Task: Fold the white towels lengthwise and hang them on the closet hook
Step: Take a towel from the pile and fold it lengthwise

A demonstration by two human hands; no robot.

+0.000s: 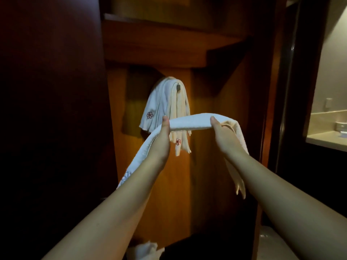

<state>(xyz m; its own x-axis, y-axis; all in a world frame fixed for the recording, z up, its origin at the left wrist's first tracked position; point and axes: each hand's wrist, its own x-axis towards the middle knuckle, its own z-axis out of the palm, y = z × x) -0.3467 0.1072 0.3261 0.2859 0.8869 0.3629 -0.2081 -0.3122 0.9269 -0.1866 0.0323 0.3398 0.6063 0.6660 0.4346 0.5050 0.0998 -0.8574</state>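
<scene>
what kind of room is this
Likely a hotel room's wooden closet: white towels hanging on a hook, a shelf above, and a bathroom-like counter at right.

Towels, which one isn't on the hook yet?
The folded towel stretched between the left hand and right hand; the other towels already drape over the hook.

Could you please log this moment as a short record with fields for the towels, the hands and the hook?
held towel: white towel, folded into a long strip, ends drooping
left hand: left hand grips the strip
right hand: right hand grips the strip
hook: closet hook, tip showing
hung towels: hung towels draped over it, red flower marks
</scene>
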